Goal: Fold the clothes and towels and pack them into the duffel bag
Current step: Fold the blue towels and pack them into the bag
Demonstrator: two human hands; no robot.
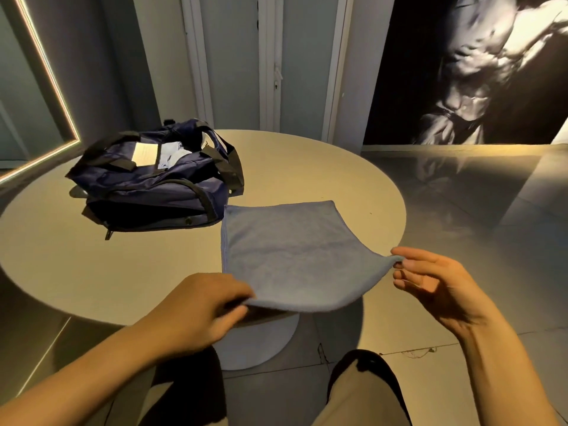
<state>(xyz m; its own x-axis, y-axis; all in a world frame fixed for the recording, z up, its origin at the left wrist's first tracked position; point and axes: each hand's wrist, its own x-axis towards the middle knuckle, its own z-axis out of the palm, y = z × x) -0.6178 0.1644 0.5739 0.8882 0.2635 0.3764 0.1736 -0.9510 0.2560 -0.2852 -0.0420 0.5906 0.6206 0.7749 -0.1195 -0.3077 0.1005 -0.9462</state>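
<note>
Two hands, head view: both are holding the near edge of the blue towel (295,256), one at each near corner.
Left hand (203,309): its curled fingers are pinching the towel's near-left corner, with the back of the hand facing the camera.
Right hand (436,284): thumb and forefinger are pinching the near-right corner, and the other fingers are hanging loosely curled below the pinch.
Blue towel: its far part is lying flat on the round table (61,256), right of centre. Its near edge is hanging lifted past the table's rim between the hands, sagging in a shallow curve.
Duffel bag (153,179): the dark blue bag is sitting on the table's far left, its top gaping open and its black straps flopping over it. Its right end is lying just beside the towel's far-left corner.
Inside the bag: pale cloth (176,155) and a white label (144,153) are showing through the opening.
</note>
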